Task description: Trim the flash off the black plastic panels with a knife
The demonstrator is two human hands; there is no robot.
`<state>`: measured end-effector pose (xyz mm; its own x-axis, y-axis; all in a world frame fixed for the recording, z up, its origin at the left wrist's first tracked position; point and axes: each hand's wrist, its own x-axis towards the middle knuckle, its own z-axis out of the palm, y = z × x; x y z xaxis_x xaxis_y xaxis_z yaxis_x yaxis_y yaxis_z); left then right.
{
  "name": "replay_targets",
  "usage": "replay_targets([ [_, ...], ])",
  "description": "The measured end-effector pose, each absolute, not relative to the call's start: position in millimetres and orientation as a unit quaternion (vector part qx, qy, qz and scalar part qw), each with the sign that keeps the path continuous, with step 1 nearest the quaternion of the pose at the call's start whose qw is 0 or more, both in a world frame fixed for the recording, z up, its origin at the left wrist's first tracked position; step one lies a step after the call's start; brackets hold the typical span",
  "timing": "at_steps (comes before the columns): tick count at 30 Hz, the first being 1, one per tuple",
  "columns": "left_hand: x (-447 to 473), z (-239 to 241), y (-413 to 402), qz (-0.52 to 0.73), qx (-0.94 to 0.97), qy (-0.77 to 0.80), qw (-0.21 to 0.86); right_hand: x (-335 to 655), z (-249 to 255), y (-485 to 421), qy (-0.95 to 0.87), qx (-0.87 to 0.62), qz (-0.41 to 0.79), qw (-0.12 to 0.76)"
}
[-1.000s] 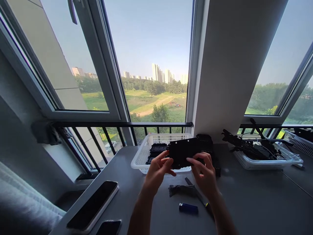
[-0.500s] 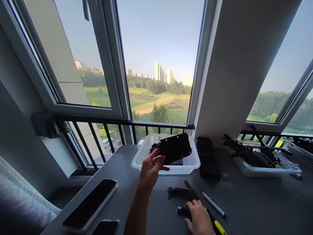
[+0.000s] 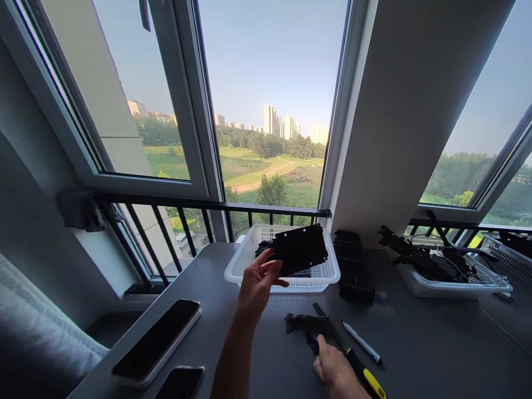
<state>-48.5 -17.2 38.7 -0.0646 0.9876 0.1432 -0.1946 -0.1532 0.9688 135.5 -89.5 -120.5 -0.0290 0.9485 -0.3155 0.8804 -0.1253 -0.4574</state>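
Note:
Pinched between the thumb and fingers of my left hand (image 3: 258, 282) is a thin black plastic panel (image 3: 301, 249) with notched edges, tilted above the white basket (image 3: 328, 275). More black pieces lie in the basket, partly hidden behind the panel. My right hand (image 3: 332, 368) is low over the table, its fingers wrapped round a dark cylindrical object (image 3: 312, 343) that is mostly covered. Just beyond that hand lies a crumpled black strip (image 3: 301, 323). A tool with a black and yellow handle (image 3: 368, 377) lies beside the hand, and a white marker pen (image 3: 361, 341) is to its right.
Stacked black panels (image 3: 355, 271) stand right of the basket. Farther right, a second white basket (image 3: 449, 289) overflows with black parts and wires. Two phones, a larger one (image 3: 158, 341) and a smaller one (image 3: 180, 383), lie at the left. A black railing (image 3: 216, 205) runs behind the table.
My right hand has closed round the dark cylindrical object, turning and shifting slightly lower. My left hand keeps the panel in almost the same place.

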Motion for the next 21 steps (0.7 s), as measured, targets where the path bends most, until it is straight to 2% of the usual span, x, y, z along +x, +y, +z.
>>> replay_targets([
  [1, -49.1, 39.0, -17.1, 0.595, 0.470, 0.424, 0.496, 140.7, -106.3, -88.3, -0.666, -0.679, 0.298, 0.085],
  [3, -49.9, 39.5, -16.9, 0.592, 0.473, 0.430, 0.491, 152.9, -72.4, -83.4, -0.673, -0.591, 0.339, 0.287],
  [5, -49.6, 39.6, -16.5, 0.592, 0.477, 0.435, 0.482, 162.2, -35.8, -75.1, -0.643, -0.486, 0.404, 0.432],
  [7, -48.5, 38.9, -15.8, 0.593, 0.481, 0.435, 0.477, 164.7, -3.9, -65.0, -0.573, -0.420, 0.393, 0.583],
  [9, -47.6, 37.7, -14.9, 0.589, 0.487, 0.434, 0.477, 160.7, 16.5, -55.4, -0.520, -0.384, 0.377, 0.663],
  [14, -50.3, 35.5, -12.9, 0.570, 0.488, 0.448, 0.486, 144.6, 13.5, -37.3, -0.456, -0.408, 0.434, 0.661],
  [21, -49.7, 36.5, -13.9, 0.560, 0.494, 0.465, 0.476, 149.5, -9.7, -19.1, -0.431, -0.494, 0.384, 0.650],
])
